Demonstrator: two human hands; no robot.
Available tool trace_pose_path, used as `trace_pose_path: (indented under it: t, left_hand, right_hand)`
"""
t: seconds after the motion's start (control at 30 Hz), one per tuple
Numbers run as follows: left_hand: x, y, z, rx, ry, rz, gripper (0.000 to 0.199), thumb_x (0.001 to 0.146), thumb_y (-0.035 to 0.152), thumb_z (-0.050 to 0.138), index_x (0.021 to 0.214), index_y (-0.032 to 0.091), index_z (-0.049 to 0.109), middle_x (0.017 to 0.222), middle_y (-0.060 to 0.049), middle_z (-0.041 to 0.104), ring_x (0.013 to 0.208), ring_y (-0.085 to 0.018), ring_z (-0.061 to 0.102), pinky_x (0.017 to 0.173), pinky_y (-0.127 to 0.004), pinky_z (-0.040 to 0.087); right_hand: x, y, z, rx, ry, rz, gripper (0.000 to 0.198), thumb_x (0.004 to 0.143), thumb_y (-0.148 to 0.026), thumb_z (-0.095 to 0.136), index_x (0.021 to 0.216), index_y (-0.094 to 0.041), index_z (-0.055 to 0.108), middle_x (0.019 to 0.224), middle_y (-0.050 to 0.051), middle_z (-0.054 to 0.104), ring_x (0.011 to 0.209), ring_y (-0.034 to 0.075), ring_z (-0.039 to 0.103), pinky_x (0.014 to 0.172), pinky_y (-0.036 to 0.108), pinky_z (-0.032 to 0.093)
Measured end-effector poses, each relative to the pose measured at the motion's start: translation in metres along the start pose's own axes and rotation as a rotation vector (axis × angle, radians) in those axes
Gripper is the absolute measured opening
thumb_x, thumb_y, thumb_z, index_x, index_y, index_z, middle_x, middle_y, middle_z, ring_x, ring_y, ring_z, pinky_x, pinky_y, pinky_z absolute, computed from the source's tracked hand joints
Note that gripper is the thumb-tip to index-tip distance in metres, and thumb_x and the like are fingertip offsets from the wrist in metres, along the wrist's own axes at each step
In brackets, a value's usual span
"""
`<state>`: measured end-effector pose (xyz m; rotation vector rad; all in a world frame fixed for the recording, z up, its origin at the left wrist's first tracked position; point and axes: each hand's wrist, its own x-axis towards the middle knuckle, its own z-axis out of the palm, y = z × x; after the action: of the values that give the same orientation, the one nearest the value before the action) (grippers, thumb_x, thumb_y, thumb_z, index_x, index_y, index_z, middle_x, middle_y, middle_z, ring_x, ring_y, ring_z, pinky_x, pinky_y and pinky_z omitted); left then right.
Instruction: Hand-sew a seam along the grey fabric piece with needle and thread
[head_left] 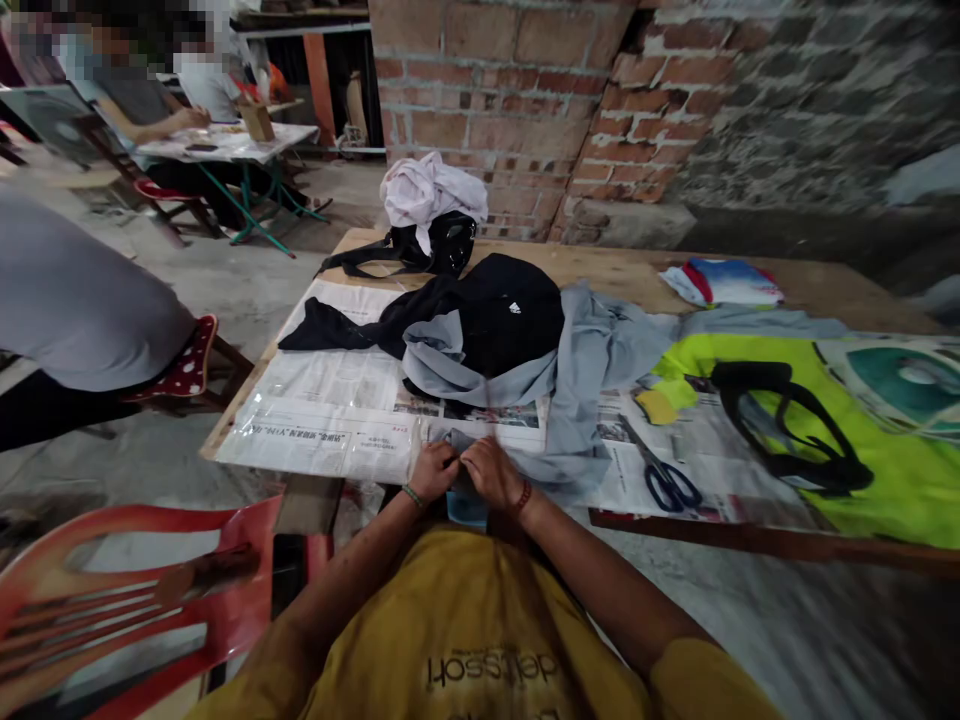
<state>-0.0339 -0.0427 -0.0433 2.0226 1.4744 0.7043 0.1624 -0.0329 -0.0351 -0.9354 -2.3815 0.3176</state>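
My left hand [435, 470] and my right hand [491, 473] meet at the table's front edge, fingers closed in a pinch. Between them is a bunched bit of grey fabric [459, 438]. Just beyond lies a black and grey garment [517, 300] with a small white logo, one dark sleeve stretched to the left. More grey cloth [592, 350] spreads to its right and down toward my right hand. Whether the pinched fabric belongs to that garment I cannot tell. Dark-handled scissors [670, 482] lie to the right of my right hand.
Newspaper [315, 400] covers part of the wooden table [810, 280]. An iron [911, 378] and a black strap-like item [795, 430] rest on neon-yellow cloth [885, 490]. A black bag [442, 240] stands behind. A red plastic chair [247, 590] and a seated person [82, 290] are at left.
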Motion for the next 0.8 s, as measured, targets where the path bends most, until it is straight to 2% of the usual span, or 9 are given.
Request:
trace_pose_path:
  t: [0.07,0.13,0.2,0.27,0.37,0.47,0.57,0.67,0.8]
  left_hand:
    - [0.000,-0.001,0.001,0.004,-0.005,0.002,0.016,0.091,0.008,0.074,0.079,0.019,0.074,0.082,-0.005,0.076,0.088,-0.024,0.075,0.091,-0.037,0.057]
    - [-0.001,-0.002,0.002,0.005,-0.010,0.005,0.016,0.091,0.010,0.076,0.079,0.019,0.074,0.082,-0.005,0.075,0.088,-0.023,0.075,0.093,-0.037,0.057]
    - [-0.001,-0.002,0.002,0.001,-0.003,0.006,0.016,0.093,0.011,0.076,0.080,0.020,0.075,0.084,-0.005,0.075,0.089,-0.023,0.075,0.094,-0.037,0.058]
    - [-0.001,-0.003,0.002,-0.007,0.003,0.010,0.015,0.094,0.012,0.076,0.081,0.020,0.076,0.085,-0.005,0.076,0.090,-0.023,0.075,0.094,-0.037,0.058]
    - [-0.002,-0.002,0.001,-0.013,0.005,0.020,0.013,0.094,0.012,0.077,0.082,0.019,0.078,0.087,-0.005,0.078,0.090,-0.023,0.076,0.096,-0.038,0.058]
    - [-0.002,-0.001,0.000,-0.018,-0.001,0.020,0.014,0.094,0.011,0.076,0.083,0.019,0.079,0.089,-0.006,0.081,0.092,-0.024,0.077,0.097,-0.039,0.058]
    - [-0.003,0.000,-0.001,-0.027,-0.008,0.015,0.014,0.095,0.012,0.075,0.083,0.020,0.079,0.091,-0.006,0.082,0.094,-0.025,0.078,0.098,-0.040,0.058]
    - [-0.003,0.000,-0.002,-0.031,-0.024,0.008,0.013,0.095,0.015,0.076,0.084,0.021,0.080,0.091,-0.006,0.081,0.094,-0.025,0.079,0.100,-0.041,0.059]
    - [-0.003,0.000,-0.003,-0.025,-0.029,-0.011,0.013,0.095,0.017,0.076,0.084,0.022,0.080,0.091,-0.005,0.081,0.096,-0.025,0.079,0.101,-0.041,0.060]
  right_hand:
    - [0.005,-0.004,-0.005,0.071,0.032,0.026,0.032,0.116,-0.022,0.051,0.088,-0.023,0.066,0.086,0.008,0.072,0.088,0.024,0.066,0.093,0.039,0.058]
    - [0.012,-0.009,-0.014,0.172,0.076,0.108,0.028,0.115,-0.026,0.056,0.091,-0.024,0.069,0.089,0.008,0.075,0.091,0.024,0.069,0.095,0.039,0.060]
    - [0.020,-0.014,-0.023,0.295,0.121,0.238,0.022,0.113,-0.034,0.062,0.095,-0.026,0.071,0.094,0.007,0.078,0.095,0.024,0.073,0.096,0.038,0.062]
    - [0.027,-0.019,-0.033,0.434,0.172,0.394,0.024,0.110,-0.047,0.065,0.098,-0.027,0.071,0.097,0.006,0.081,0.097,0.024,0.077,0.093,0.037,0.064]
    - [0.036,-0.022,-0.046,0.695,0.253,0.620,0.041,0.105,-0.068,0.067,0.101,-0.027,0.066,0.091,0.003,0.080,0.077,0.022,0.077,0.074,0.034,0.063]
    - [0.043,-0.022,-0.062,1.001,0.326,0.750,0.057,0.094,-0.081,0.076,0.109,-0.027,0.063,0.081,-0.002,0.075,0.052,0.016,0.065,0.052,0.028,0.053]
    - [0.051,-0.022,-0.079,1.232,0.361,0.814,0.061,0.086,-0.071,0.092,0.118,-0.027,0.065,0.076,-0.006,0.071,0.051,0.016,0.066,0.050,0.027,0.055]
    - [0.060,-0.019,-0.096,1.380,0.334,0.878,0.049,0.083,-0.048,0.102,0.110,-0.025,0.068,0.079,-0.003,0.073,0.067,0.019,0.077,0.064,0.031,0.067]
    - [0.077,-0.003,-0.119,1.355,0.378,0.855,0.037,0.087,-0.042,0.100,0.095,-0.023,0.069,0.090,0.001,0.078,0.088,0.022,0.083,0.077,0.035,0.072]
